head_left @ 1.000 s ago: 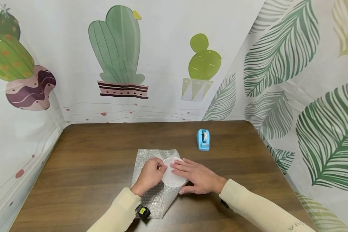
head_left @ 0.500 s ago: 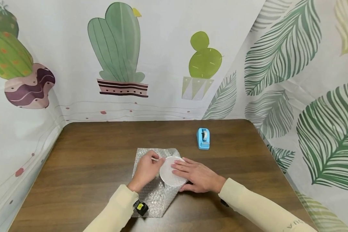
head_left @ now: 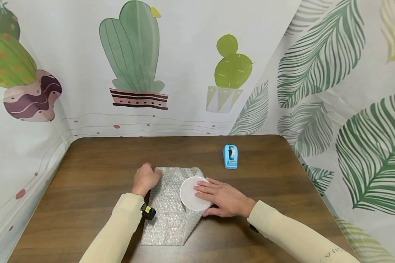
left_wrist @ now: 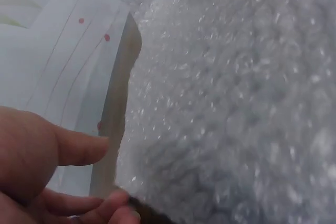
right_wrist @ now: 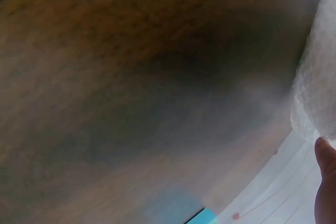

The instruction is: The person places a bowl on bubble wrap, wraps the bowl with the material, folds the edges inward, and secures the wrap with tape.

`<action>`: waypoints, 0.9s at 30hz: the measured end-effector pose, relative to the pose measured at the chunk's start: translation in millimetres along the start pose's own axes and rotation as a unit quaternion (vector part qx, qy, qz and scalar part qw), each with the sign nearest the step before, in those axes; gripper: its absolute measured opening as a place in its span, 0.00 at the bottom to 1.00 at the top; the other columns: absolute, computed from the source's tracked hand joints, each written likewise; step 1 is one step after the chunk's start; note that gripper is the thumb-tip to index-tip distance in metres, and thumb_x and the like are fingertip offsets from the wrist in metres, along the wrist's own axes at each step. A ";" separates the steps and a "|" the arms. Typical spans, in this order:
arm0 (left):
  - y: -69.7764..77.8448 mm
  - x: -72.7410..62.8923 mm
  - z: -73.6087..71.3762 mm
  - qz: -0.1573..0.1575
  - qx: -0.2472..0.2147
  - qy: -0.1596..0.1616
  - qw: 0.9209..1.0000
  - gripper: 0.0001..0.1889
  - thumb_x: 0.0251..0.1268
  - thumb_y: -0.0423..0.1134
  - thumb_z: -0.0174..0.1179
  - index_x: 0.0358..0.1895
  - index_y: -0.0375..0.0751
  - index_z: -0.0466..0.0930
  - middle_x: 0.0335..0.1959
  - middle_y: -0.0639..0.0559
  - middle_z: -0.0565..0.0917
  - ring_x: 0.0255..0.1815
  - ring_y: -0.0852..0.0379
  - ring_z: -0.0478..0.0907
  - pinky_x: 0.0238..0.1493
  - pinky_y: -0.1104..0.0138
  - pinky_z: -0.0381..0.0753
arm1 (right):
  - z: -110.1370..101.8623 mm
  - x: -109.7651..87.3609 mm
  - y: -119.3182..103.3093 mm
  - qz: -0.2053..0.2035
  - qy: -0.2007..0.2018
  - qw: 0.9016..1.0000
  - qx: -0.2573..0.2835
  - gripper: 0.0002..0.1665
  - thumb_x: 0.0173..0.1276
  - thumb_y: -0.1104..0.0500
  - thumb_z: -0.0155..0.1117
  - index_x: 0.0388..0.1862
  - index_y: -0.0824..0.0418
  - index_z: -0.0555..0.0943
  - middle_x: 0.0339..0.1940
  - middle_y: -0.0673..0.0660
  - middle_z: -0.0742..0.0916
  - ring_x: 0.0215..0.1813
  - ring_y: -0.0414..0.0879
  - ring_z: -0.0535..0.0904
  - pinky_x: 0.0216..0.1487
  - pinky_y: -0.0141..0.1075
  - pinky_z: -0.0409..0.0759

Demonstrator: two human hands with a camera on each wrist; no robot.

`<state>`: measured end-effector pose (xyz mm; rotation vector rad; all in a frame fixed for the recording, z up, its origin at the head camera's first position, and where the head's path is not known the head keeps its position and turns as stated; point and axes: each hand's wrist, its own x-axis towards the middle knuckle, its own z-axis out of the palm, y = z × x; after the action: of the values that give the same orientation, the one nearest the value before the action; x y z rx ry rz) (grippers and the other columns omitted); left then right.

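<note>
A sheet of bubble wrap (head_left: 166, 212) lies on the table, its right part folded up against a white round object with a thin rim (head_left: 188, 193) that looks like a dish. My right hand (head_left: 224, 197) rests on this object and the folded wrap with its fingers extended. My left hand (head_left: 146, 179) is at the sheet's far left corner. In the left wrist view its thumb (left_wrist: 81, 148) stands apart from the fingers, whose tips are right at the wrap's corner. The right wrist view catches just one fingertip (right_wrist: 324, 156) by the wrapped side.
A light blue tape dispenser (head_left: 230, 157) with a roll in it stands toward the back right of the brown wooden table (head_left: 102, 164). Behind the table hangs a white cloth (head_left: 187, 54) printed with cacti and leaves.
My left hand has let go at the round object's edge and moved left to the sheet's far left corner. My right hand has stayed in place, and more of the white object shows.
</note>
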<state>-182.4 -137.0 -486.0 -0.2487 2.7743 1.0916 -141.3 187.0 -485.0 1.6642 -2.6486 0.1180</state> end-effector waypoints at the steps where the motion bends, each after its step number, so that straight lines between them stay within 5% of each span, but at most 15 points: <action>1: 1.4 0.2 1.3 -0.006 -0.003 -0.007 1.000 0.27 0.74 0.44 0.57 0.62 0.21 0.75 0.60 0.24 0.81 0.56 0.32 0.81 0.54 0.43 0.80 | -0.6 0.2 0.0 0.000 -0.002 1.000 0.001 0.42 0.75 0.31 0.57 0.78 0.54 0.72 0.82 0.51 0.73 0.84 0.47 0.65 0.83 0.48 0.62; 4: 3.7 0.9 6.1 -0.014 -0.021 -0.008 1.000 0.16 0.72 0.42 0.60 0.41 0.27 0.83 0.40 0.32 0.86 0.40 0.40 0.83 0.38 0.52 0.82 | -0.8 1.0 -0.1 -0.001 -0.005 1.000 0.002 0.42 0.75 0.31 0.58 0.78 0.54 0.72 0.82 0.51 0.73 0.84 0.47 0.65 0.83 0.49 0.62; 8: 8.0 -2.1 8.4 -0.001 -0.064 0.009 0.998 0.18 0.73 0.41 0.60 0.21 0.42 0.73 0.20 0.52 0.71 0.24 0.54 0.68 0.26 0.64 0.66 | -1.2 1.8 -0.6 -0.005 0.001 1.000 -0.001 0.42 0.74 0.32 0.60 0.77 0.54 0.73 0.81 0.51 0.74 0.83 0.47 0.66 0.83 0.48 0.63; 13: 27.0 -17.1 8.4 0.041 -0.108 0.067 0.991 0.15 0.75 0.44 0.60 0.27 0.42 0.79 0.23 0.52 0.73 0.28 0.53 0.70 0.30 0.64 0.66 | -2.8 3.3 0.0 -0.013 0.010 1.000 -0.012 0.41 0.73 0.32 0.61 0.75 0.55 0.75 0.79 0.51 0.76 0.83 0.47 0.68 0.83 0.48 0.64; 20: 57.7 -42.8 21.0 0.110 -0.190 0.126 0.967 0.11 0.75 0.37 0.61 0.31 0.40 0.83 0.20 0.54 0.71 0.24 0.57 0.69 0.29 0.66 0.66 | -3.3 6.7 0.3 -0.014 0.013 1.000 -0.007 0.40 0.73 0.32 0.61 0.74 0.55 0.76 0.78 0.50 0.77 0.82 0.46 0.68 0.83 0.48 0.64; 27: 70.9 -62.2 33.7 0.161 -0.207 0.129 0.956 0.06 0.75 0.35 0.61 0.41 0.40 0.89 0.25 0.50 0.82 0.26 0.62 0.72 0.31 0.70 0.72 | -4.9 11.4 -0.6 -0.018 0.011 1.000 -0.011 0.40 0.73 0.32 0.62 0.73 0.55 0.77 0.77 0.51 0.78 0.81 0.46 0.70 0.82 0.47 0.64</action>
<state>-133.8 -56.6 -451.2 0.0238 2.8420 1.8460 -145.9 176.8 -479.5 1.6941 -2.5927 0.1060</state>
